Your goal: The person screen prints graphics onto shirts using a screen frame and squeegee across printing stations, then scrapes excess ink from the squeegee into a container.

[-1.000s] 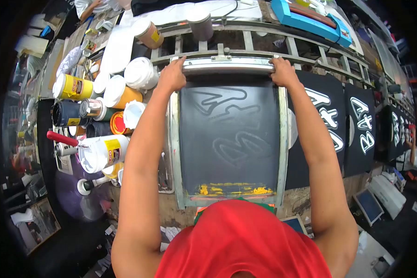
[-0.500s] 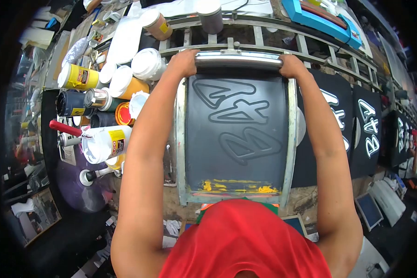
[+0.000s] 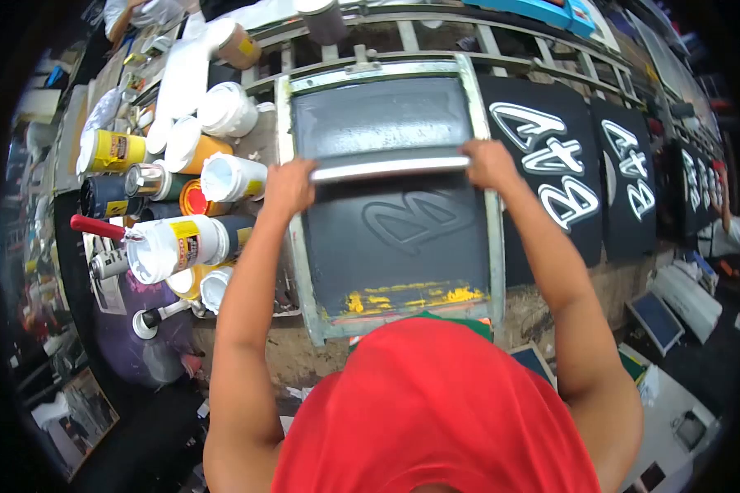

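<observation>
A long squeegee (image 3: pixel 391 169) with a pale metal edge lies across the middle of a screen-printing frame (image 3: pixel 497 271). My left hand (image 3: pixel 291 187) is closed around its left end, and my right hand (image 3: pixel 491 165) grips the right end. Beyond the squeegee, the dark grey mesh (image 3: pixel 386 111) looks wet and shiny. On the near side, an outlined letter shape (image 3: pixel 411 220) shows in the mesh, partly cut off by the squeegee. Yellow smears (image 3: pixel 464 294) mark the frame's near end. What lies under the screen is hidden.
Black fabric pieces (image 3: pixel 522 238) with white lettering lie to the right. Paint tubs crowd the left, among them a white bucket (image 3: pixel 160 251) with a red handle. A metal rail (image 3: pixel 407 37) runs along the back. Another person's arm (image 3: pixel 723 197) shows at far right.
Both hands have drawn the squeegee from the frame's far end toward me, to about mid-screen. The far letter outlines no longer show behind it. The whole view has shifted somewhat.
</observation>
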Demonstrator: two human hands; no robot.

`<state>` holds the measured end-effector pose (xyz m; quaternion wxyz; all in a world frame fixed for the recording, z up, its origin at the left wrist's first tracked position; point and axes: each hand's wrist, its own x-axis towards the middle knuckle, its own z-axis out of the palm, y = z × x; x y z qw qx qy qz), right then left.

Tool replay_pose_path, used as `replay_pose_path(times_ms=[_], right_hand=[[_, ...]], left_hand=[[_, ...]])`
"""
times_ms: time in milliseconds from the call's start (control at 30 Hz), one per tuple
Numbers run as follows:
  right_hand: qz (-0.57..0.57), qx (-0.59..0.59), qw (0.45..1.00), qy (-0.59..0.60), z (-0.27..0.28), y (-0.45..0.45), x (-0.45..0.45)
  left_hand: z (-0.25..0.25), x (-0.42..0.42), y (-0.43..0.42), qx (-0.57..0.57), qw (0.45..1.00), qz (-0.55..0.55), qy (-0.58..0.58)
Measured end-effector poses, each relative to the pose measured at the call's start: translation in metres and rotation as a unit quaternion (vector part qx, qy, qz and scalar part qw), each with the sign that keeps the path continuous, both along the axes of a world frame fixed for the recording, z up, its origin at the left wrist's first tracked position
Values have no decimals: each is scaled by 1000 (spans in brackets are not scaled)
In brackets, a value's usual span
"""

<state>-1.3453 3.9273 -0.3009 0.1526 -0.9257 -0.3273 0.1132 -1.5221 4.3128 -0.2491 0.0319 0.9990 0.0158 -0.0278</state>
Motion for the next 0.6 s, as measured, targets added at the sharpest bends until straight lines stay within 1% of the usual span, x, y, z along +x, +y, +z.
replay_pose_path(times_ms=[33,100,133,167,200,233,267,300,333,367,400,433,467,500,533,567,600], right_hand=[[3,2,1000,-8,-1,-14,-36],[1,-8,1000,14,7,-42,-111],[7,-32,999,10,5,-57,-150],[5,13,1000,-20,-12,-77,-189],[0,15,1000,-17,-17,-92,-224],[-3,19,1000,-14,-19,-104,-249],[0,23,1000,-22,-23,-113,-266],[11,56,998,-36,-17,-119,-278],[22,90,994,-54,-15,-121,-282],[23,93,994,-61,-15,-124,-281],[-73,139,985,-74,12,-117,-277],[-169,186,964,-88,28,-113,-274],[-245,214,938,-118,29,-114,-274],[-245,221,935,-127,15,-119,-274],[-375,247,893,16,-16,-132,-271],[-487,264,817,161,-50,-147,-267],[-488,236,807,236,-79,-162,-264]], left_hand=[[3,-33,-13,-4,1000,-4,10],[16,-96,-54,-7,997,40,64],[8,-130,-66,-26,995,45,86],[1,-165,-79,-33,996,43,78],[-7,-200,-90,-38,995,41,82],[-17,-229,-100,-52,997,29,48],[-12,-249,-111,-64,995,29,72],[-3,-253,-116,-62,995,31,65],[6,-255,-119,-51,998,-6,42],[15,-259,-122,-39,998,-43,22],[21,-255,-116,-53,998,-34,7],[27,-250,-112,-50,998,-35,-2],[35,-244,-107,-68,998,-18,0],[43,-237,-102,-85,996,-2,2],[51,-231,-98,-90,995,34,14],[49,-225,-90,-87,996,33,6],[40,-219,-81,-183,974,125,42]])
